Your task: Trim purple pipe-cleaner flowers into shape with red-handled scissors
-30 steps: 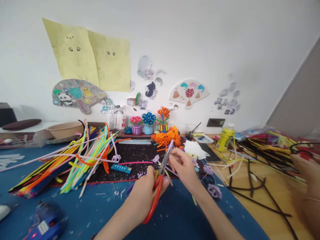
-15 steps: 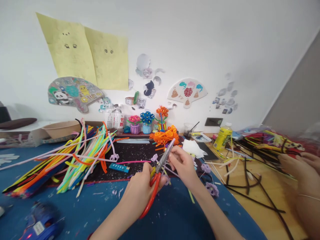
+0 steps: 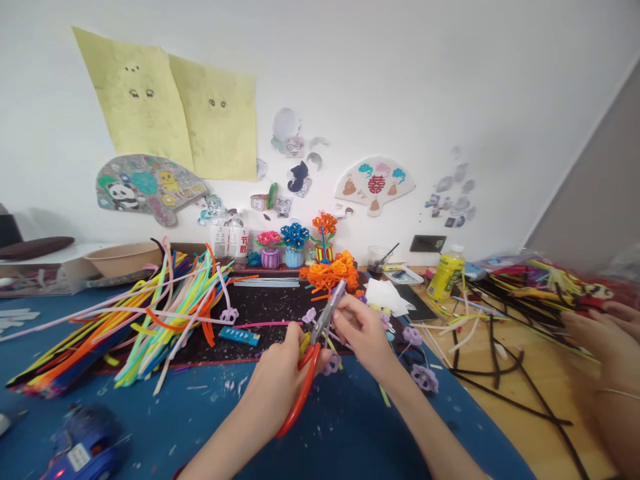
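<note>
My left hand (image 3: 280, 367) is closed around the red handles of a pair of scissors (image 3: 303, 397), whose blades point up and away from me. Beside the blades, my right hand (image 3: 367, 330) has its thumb and fingers pinched together on a thin lilac pipe cleaner (image 3: 341, 289), mostly hidden by the fingers and blades. Small purple pipe-cleaner flowers lie around both hands: one (image 3: 424, 379) to the right of my right wrist, another (image 3: 412, 336) just above it, and one (image 3: 229, 315) to the left.
A pile of colourful pipe cleaners (image 3: 165, 313) lies left, with a blue glue gun (image 3: 83, 450) in front. Behind my hands are an orange pipe-cleaner heap (image 3: 330, 272) and potted flowers (image 3: 294, 243). A yellow-labelled bottle (image 3: 447, 275) and another person's hands (image 3: 595, 340) are at right.
The scissor blades and my right fingers have shifted slightly, the tip dropping a little. My left hand keeps its hold on the handles. The other person's hands have moved slightly.
</note>
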Motion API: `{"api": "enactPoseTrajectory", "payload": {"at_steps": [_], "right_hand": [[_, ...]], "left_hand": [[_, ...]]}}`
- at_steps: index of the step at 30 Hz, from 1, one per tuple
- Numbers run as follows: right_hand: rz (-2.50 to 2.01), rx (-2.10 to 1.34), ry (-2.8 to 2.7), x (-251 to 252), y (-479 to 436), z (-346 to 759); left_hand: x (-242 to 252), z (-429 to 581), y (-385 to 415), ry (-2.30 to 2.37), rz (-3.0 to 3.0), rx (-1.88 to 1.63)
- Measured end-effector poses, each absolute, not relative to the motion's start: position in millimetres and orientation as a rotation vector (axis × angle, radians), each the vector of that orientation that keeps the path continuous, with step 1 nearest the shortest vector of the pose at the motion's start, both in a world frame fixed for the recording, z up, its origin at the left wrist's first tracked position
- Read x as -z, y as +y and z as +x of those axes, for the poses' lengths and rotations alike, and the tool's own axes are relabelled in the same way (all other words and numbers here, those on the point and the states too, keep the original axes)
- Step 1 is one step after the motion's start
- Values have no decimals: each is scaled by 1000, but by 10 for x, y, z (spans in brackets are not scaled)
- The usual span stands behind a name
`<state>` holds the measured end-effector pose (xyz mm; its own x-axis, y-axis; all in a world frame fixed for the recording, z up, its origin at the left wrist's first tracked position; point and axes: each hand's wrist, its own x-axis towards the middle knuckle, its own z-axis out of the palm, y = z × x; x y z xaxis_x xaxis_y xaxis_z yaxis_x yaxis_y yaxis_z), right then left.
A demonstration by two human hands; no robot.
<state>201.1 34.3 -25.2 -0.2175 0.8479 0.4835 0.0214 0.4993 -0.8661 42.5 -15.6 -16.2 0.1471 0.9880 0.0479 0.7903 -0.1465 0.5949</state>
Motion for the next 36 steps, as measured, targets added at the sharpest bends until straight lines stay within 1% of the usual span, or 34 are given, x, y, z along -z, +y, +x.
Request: {"api": "enactPoseTrajectory", "payload": {"at_steps": [7,15,24,31,33,36], "right_hand": [[-782,-920,-1693,206,285,1978],[-796,-901,-1704,215,309,1983],[-780,-893,-1712,222,314,1990],[-771,-909,-1707,250,320,2003],[-769,-916,-1691,261,342,2023],[-783,-903,-1594,267,400,2076]], "left_hand": [[134,441,-192,1642,1965,-686],[213,432,-139,1589,1936,-785],[180,387,-125,1522,1890,-779],[201,380,-138,1457,1821,-952],[167,339,-104,1512,1902,-909],[59,221,-75,1733,2154,-719]]}}
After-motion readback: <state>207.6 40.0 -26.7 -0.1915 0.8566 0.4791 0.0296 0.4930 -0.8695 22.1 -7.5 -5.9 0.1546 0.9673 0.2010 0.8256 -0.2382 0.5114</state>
